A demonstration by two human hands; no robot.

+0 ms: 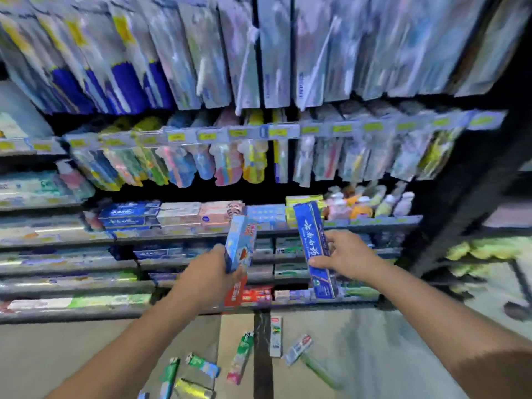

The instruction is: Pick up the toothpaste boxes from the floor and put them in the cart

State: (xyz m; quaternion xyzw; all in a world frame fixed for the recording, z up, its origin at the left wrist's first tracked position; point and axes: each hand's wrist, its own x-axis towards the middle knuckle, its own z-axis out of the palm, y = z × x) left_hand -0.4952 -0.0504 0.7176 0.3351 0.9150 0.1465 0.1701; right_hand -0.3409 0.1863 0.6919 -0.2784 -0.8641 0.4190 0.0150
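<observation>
Left hand (211, 273) grips a pale blue box (240, 243), right hand (349, 256) a dark blue box (313, 249); fingers wrapped round both, long axes near upright. Cart not in view. More slim, glossy card boxes (240, 357) lie on the floor (86, 349) below both hands.

a shop aisle: long dark metal shelves (288, 232) stacked with colourful toothpaste cartons (178, 214), hanging carded toothbrush packs (201, 162), and yellow price tags (207, 136) along the rail.
</observation>
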